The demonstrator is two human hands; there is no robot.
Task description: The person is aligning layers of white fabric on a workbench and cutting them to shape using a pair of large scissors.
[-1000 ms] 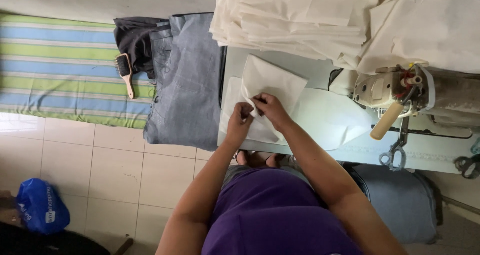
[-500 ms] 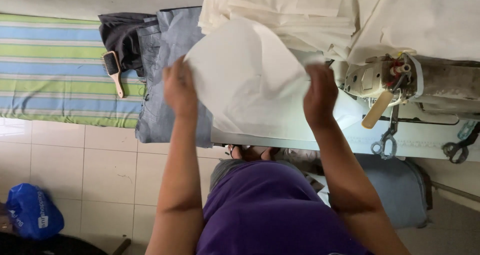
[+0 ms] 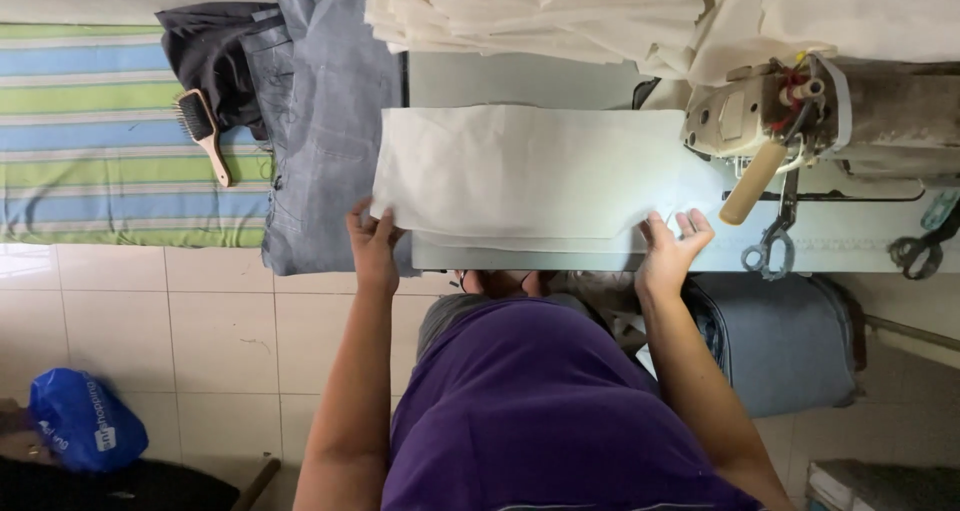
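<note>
A wide piece of white fabric (image 3: 520,176) lies spread flat on the pale sewing table (image 3: 520,76), reaching from the table's left edge to the sewing machine (image 3: 790,111). My left hand (image 3: 372,243) pinches its near left corner at the table's front edge. My right hand (image 3: 672,246) rests with spread fingers on the near right corner, just left of the machine's needle area.
A stack of cream fabric (image 3: 540,11) sits at the back of the table. Grey garments (image 3: 320,121) hang off the left side, with a hairbrush (image 3: 205,131) on a striped mat (image 3: 90,141). Scissors (image 3: 770,246) hang at the table's front. A blue bag (image 3: 85,421) lies on the tiled floor.
A second ago both hands worked a small folded piece together. They then lifted and opened it in the air, and now it lies spread flat with my hands wide apart at its near corners.
</note>
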